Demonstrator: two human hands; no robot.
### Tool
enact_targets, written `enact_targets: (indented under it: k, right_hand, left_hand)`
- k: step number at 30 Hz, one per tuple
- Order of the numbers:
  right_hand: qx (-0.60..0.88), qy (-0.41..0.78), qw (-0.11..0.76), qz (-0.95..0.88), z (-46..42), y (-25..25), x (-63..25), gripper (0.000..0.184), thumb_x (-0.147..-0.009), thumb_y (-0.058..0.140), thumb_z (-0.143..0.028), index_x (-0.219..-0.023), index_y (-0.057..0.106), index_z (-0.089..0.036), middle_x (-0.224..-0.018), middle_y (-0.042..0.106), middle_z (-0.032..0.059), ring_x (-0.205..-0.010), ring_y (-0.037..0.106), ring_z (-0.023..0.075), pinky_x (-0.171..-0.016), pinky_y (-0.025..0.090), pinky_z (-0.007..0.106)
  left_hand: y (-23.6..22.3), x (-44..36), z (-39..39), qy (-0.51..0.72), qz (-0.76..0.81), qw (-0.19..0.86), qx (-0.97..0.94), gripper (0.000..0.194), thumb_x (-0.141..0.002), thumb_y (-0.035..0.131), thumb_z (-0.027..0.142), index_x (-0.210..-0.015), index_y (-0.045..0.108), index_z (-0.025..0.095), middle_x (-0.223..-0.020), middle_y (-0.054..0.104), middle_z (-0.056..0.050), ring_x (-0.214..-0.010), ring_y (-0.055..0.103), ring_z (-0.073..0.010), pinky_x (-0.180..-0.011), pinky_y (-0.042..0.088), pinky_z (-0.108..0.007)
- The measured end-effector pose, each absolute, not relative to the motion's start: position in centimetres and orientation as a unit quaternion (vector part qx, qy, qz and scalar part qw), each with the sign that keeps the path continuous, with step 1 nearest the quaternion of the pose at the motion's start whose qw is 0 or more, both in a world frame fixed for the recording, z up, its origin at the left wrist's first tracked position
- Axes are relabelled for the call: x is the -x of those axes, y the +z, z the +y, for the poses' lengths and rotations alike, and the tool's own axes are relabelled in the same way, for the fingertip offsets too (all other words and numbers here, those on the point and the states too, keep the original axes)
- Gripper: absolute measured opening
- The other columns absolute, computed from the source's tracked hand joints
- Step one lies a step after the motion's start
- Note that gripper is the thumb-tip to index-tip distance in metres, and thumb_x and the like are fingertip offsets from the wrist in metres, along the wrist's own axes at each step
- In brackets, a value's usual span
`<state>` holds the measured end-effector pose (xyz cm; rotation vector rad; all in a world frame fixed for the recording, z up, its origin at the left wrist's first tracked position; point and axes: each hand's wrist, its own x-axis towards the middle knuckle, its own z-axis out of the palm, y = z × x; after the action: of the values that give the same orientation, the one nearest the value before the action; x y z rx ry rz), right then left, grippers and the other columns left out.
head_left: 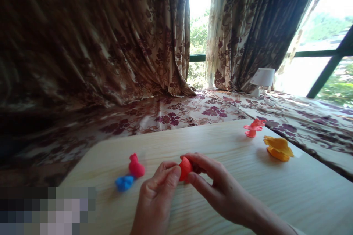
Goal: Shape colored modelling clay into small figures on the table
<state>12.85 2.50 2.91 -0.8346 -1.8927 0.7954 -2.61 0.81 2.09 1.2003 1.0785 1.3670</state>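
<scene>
Between my two hands, above the middle of the wooden table [228,205], is a small rounded lump of red modelling clay [185,169]. My left hand [161,187] pinches its left side, thumb on top and fingers curled. From the right, the fingers and thumb of my right hand [211,181] close around it. To the left lie a pink clay figure [136,166] with a rounded body and a lumpy blue clay piece [124,183], close together. A coral-coloured clay shape [253,128] on a stem and a yellow layered clay piece [278,148] stand at the far right.
Floral cloth [176,112] covers the surface behind the table. A small white lamp [263,77] stands there at the back right, before the patterned curtains [138,36] and windows. At the lower left a blurred-out patch [44,211] hides part of the scene.
</scene>
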Motion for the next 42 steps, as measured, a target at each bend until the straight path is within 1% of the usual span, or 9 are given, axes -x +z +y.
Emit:
enact_targets:
  k: [9, 12, 15, 20, 25, 30, 34, 38, 42]
  right_hand:
    - [0.334, 0.38, 0.45, -0.736, 2.8, 3.1, -12.7, 0.018, -0.086, 0.058, -0.03, -0.097, 0.063, -0.016, -0.081, 0.063, 0.0014, -0.074, 0.057, 0.0127, -0.068, 0.049, 0.022]
    - [0.324, 0.452, 0.434, -0.709, 2.7, 3.6, -12.8, 0.02, -0.091, 0.052, -0.031, -0.1, 0.064, -0.018, -0.083, 0.064, 0.001, -0.075, 0.059, 0.0119, -0.067, 0.05, 0.02]
    - [0.32, 0.46, 0.432, -0.706, 2.6, 3.9, -12.9, 0.022, -0.093, 0.048, -0.03, -0.102, 0.065, -0.019, -0.082, 0.065, -0.0001, -0.073, 0.058, 0.0104, -0.065, 0.049, 0.018]
    - [0.343, 0.417, 0.444, -0.715, 2.7, 3.5, -12.8, 0.018, -0.086, 0.058, -0.031, -0.092, 0.066, -0.016, -0.078, 0.063, 0.0009, -0.073, 0.057, 0.0127, -0.068, 0.049, 0.021]
    - [0.346, 0.447, 0.418, -0.711, 2.6, 3.9, -13.0, 0.025, -0.092, 0.048, -0.035, -0.094, 0.064, -0.015, -0.079, 0.06, 0.0017, -0.071, 0.054, 0.0116, -0.063, 0.047, 0.02]
    - [0.33, 0.462, 0.403, -0.718, 2.7, 4.0, -13.0, 0.026, -0.092, 0.047, -0.035, -0.094, 0.065, -0.016, -0.079, 0.059, 0.0017, -0.072, 0.054, 0.0122, -0.065, 0.047, 0.021]
    - [0.337, 0.457, 0.422, -0.706, 2.7, 3.7, -12.9, 0.025, -0.089, 0.052, -0.037, -0.091, 0.065, -0.015, -0.078, 0.059, 0.0017, -0.07, 0.053, 0.0118, -0.062, 0.047, 0.02]
    - [0.314, 0.487, 0.413, -0.703, 2.6, 4.1, -13.1, 0.028, -0.092, 0.048, -0.036, -0.101, 0.067, -0.017, -0.078, 0.062, 0.0007, -0.069, 0.054, 0.0109, -0.064, 0.048, 0.02]
    - [0.328, 0.493, 0.433, -0.68, 2.7, 4.3, -13.0, 0.028, -0.089, 0.053, -0.037, -0.102, 0.067, -0.016, -0.079, 0.064, 0.0009, -0.068, 0.056, 0.011, -0.061, 0.048, 0.02]
  left_hand:
    - [2.9, 2.3, 0.5, 0.58, 0.389, 0.572, -0.43, 0.017, -0.07, 0.072, 0.032, -0.082, 0.076, 0.021, -0.091, 0.069, -0.003, -0.095, 0.061, -0.023, -0.088, 0.046, -0.031]
    - [3.2, 2.3, 0.8, 0.567, 0.358, 0.638, -0.378, 0.015, -0.074, 0.068, 0.032, -0.079, 0.076, 0.02, -0.081, 0.072, -0.004, -0.09, 0.063, -0.0222, -0.087, 0.047, -0.033]
    - [3.2, 2.4, 1.0, 0.548, 0.332, 0.689, -0.339, 0.017, -0.077, 0.064, 0.032, -0.075, 0.075, 0.019, -0.077, 0.073, -0.005, -0.088, 0.064, -0.0231, -0.086, 0.049, -0.037]
    - [3.3, 2.2, 0.6, 0.562, 0.347, 0.634, -0.402, 0.017, -0.077, 0.064, 0.032, -0.084, 0.076, 0.021, -0.084, 0.073, -0.005, -0.093, 0.062, -0.0239, -0.088, 0.046, -0.035]
    - [3.2, 2.3, 0.6, 0.55, 0.398, 0.537, -0.501, 0.019, -0.075, 0.067, 0.03, -0.09, 0.076, 0.023, -0.096, 0.071, -0.004, -0.094, 0.06, -0.0234, -0.084, 0.046, -0.03]
    - [2.9, 2.3, 0.6, 0.57, 0.393, 0.568, -0.445, 0.018, -0.074, 0.068, 0.031, -0.088, 0.076, 0.023, -0.082, 0.072, -0.002, -0.086, 0.062, -0.0204, -0.086, 0.044, -0.03]
    - [3.1, 2.3, 0.6, 0.568, 0.372, 0.603, -0.42, 0.014, -0.073, 0.069, 0.028, -0.083, 0.076, 0.022, -0.085, 0.073, -0.003, -0.09, 0.062, -0.0211, -0.087, 0.044, -0.031]
    - [3.2, 2.5, 0.8, 0.547, 0.326, 0.688, -0.347, 0.014, -0.076, 0.066, 0.029, -0.08, 0.075, 0.02, -0.082, 0.073, -0.004, -0.091, 0.062, -0.0225, -0.087, 0.046, -0.036]
    - [2.8, 2.6, 0.8, 0.53, 0.312, 0.719, -0.323, 0.017, -0.077, 0.065, 0.033, -0.084, 0.074, 0.02, -0.094, 0.073, -0.005, -0.096, 0.061, -0.0227, -0.088, 0.046, -0.037]
